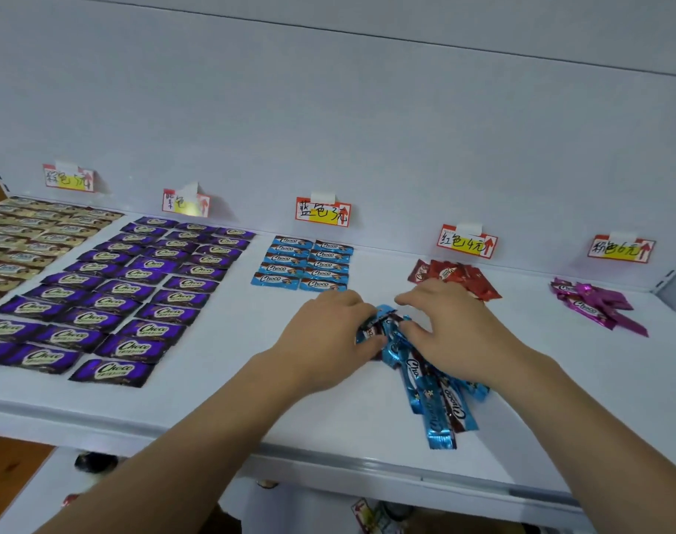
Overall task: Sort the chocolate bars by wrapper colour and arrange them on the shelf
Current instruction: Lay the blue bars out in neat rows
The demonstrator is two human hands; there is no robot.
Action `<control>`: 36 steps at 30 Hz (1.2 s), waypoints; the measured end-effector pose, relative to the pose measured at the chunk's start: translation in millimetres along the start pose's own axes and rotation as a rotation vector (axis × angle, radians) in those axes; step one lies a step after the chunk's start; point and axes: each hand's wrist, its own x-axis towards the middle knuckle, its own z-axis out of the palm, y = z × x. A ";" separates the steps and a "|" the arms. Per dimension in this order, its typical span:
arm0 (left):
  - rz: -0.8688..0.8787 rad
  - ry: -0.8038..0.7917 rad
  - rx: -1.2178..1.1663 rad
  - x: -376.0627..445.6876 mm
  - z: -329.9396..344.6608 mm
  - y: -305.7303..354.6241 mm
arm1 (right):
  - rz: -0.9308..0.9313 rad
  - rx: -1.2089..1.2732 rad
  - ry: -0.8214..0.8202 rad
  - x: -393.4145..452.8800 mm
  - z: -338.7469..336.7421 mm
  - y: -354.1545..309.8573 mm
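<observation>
In the head view, a loose blue pile (428, 375) is seen on the white shelf (220, 410), stretching from both hands toward 5 o'clock, near the front edge. The left hand (328, 333) is curled on the pile's top end, thumb underneath, so its grip is clamped on a bar; the right hand (444, 325) lies over the pile with fingers spread and thumb against the wrappers, though whether anything is actually pinched cannot be told. Neat blue rows (303, 265) are laid at 11 o'clock of the hands, below the blue label (322, 212). A red heap (455, 277) sits just behind the right hand, touching or nearly so, and a pink heap (594, 302) lies at 3 o'clock. Purple rows (128, 294) and gold rows (32, 240) fill the left. Slippery foil is likely to let several bars be lifted together and dropped. The red heap could be knocked by the right hand's knuckles and mixed in. Bars near the edge could be swept off, and the finished rows skewed.
</observation>
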 end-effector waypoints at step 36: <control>-0.324 -0.048 -0.149 -36.9 -55.8 -57.7 | -0.098 0.196 0.097 33.5 -0.5 -41.5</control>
